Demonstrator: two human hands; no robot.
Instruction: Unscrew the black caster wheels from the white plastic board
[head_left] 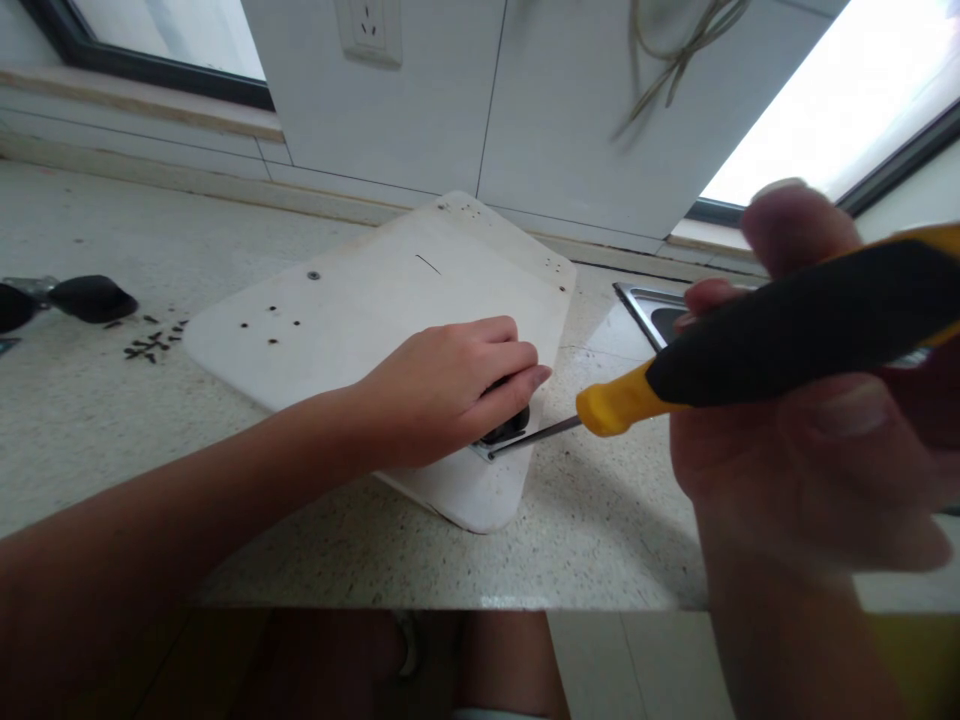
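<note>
A white board (360, 310) with rounded corners and small screw holes lies on the speckled counter. My left hand (465, 390) is closed around a black caster (510, 425) near the board's front right corner, pressing it down; the fingers hide most of it. My right hand (795, 440) wraps round the yellow and black handle of a screwdriver (772, 335). Its thin shaft slants down to the left, and the tip meets a screw at the corner of the caster's metal plate (486, 452).
Loose dark screws (154, 345) lie in a pile left of the board, beside black casters (90, 298). A metal sink (637, 310) is set into the counter at right. On the tiled wall are a socket (369, 28) and a hanging looped cord (686, 50).
</note>
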